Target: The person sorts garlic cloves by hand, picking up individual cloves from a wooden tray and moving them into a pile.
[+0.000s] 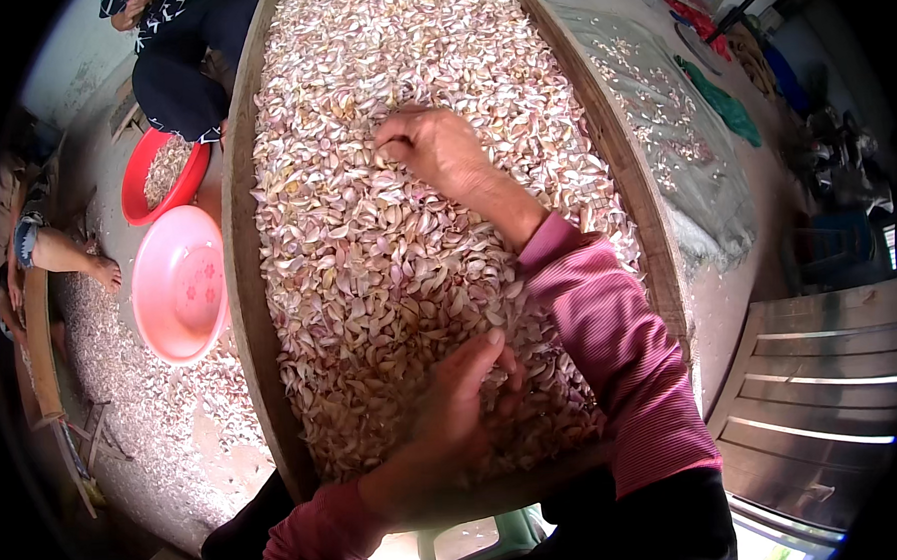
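Observation:
A long wooden tray (241,236) with raised plank sides stretches away in front of me, and a thick layer of loose garlic cloves (372,261) covers its bottom. Toward the middle of the tray my right hand (439,147) rests low over the cloves. Its fingers are bent inward, with the tips at a pale clove; whether they grip it is hidden. Nearer to me, in shade, is my left hand (464,384), its thumb raised and apart from the curled, slightly blurred fingers. Cloves show in the gap between them. Both forearms wear striped pink-red sleeves.
Left of the tray stand a pink plastic basin (182,284) and a red basin (137,173) holding cloves or skins. Skins litter the floor (153,390). Other people sit at the left. On the right lie a sheet (682,135) with scattered cloves and a slatted wooden piece (819,346).

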Motion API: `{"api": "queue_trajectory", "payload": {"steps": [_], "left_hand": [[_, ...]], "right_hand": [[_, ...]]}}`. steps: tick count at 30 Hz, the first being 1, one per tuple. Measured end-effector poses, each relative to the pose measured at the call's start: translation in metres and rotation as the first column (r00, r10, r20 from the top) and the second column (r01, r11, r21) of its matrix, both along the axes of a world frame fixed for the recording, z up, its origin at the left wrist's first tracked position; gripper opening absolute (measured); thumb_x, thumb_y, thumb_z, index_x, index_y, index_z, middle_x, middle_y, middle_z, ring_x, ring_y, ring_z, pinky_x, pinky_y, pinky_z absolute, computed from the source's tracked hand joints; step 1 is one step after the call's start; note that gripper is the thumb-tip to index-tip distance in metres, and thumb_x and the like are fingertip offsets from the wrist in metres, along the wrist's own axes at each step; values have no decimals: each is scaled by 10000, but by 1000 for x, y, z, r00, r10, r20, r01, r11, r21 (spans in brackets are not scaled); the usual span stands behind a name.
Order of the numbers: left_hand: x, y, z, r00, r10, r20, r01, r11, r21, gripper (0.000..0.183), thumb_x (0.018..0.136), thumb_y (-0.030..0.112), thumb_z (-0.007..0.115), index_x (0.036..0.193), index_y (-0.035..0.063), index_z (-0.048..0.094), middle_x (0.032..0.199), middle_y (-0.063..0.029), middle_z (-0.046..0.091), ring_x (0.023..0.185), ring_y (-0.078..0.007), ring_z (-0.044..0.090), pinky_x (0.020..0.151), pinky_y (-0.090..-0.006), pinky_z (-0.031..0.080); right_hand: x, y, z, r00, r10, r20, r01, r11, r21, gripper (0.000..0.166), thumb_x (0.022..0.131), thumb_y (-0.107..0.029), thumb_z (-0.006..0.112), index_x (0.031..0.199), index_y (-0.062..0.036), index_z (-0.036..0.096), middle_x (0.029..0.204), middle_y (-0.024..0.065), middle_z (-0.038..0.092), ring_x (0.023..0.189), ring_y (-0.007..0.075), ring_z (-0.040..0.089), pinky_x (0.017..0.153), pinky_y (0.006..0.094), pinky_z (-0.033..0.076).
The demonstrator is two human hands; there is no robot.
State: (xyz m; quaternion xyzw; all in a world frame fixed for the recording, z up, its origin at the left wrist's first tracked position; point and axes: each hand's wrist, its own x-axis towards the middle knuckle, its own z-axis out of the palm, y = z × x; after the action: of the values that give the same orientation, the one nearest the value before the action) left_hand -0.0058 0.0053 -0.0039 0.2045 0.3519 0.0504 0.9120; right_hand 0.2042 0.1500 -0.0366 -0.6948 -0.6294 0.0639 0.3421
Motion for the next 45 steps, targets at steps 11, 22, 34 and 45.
{"api": "queue_trajectory", "payload": {"steps": [11, 22, 34, 45], "left_hand": [[-3, 0, 5, 999, -22, 46, 23, 1000, -6, 279, 964, 361, 538, 804, 134, 555, 757, -5, 565, 683, -91, 524, 544, -213, 406], [-4, 0, -1, 997, -4, 74, 4, 1000, 9, 280, 970, 357, 529, 804, 133, 554, 774, 4, 563, 682, -86, 519, 527, -203, 398], [0, -2, 2, 999, 47, 8, -47, 999, 11, 286, 961, 370, 544, 808, 128, 551, 738, -8, 550, 583, -107, 502, 467, -215, 370], [-3, 9, 9, 994, 109, -15, -110, 994, -26, 238, 959, 356, 541, 868, 136, 540, 817, -8, 547, 683, -103, 499, 543, -202, 391]], "right_hand": [[121, -64, 22, 912, -243, 329, 327, 917, -230, 218, 805, -209, 725, 1007, -128, 714, 1000, 85, 711, 836, 242, 675, 817, 352, 524], [119, -64, 24, 912, -235, 335, 329, 908, -259, 191, 812, -137, 687, 999, -153, 720, 952, 94, 709, 876, 248, 676, 838, 343, 520], [120, -71, 28, 952, -268, 150, 298, 923, -243, 179, 801, -46, 662, 940, -137, 728, 946, 61, 718, 846, 202, 681, 844, 302, 528], [18, -110, 73, 800, 128, -585, -332, 908, -256, 361, 886, 114, 454, 1058, -116, 672, 1059, 83, 670, 1013, 164, 636, 901, 317, 531]]}}
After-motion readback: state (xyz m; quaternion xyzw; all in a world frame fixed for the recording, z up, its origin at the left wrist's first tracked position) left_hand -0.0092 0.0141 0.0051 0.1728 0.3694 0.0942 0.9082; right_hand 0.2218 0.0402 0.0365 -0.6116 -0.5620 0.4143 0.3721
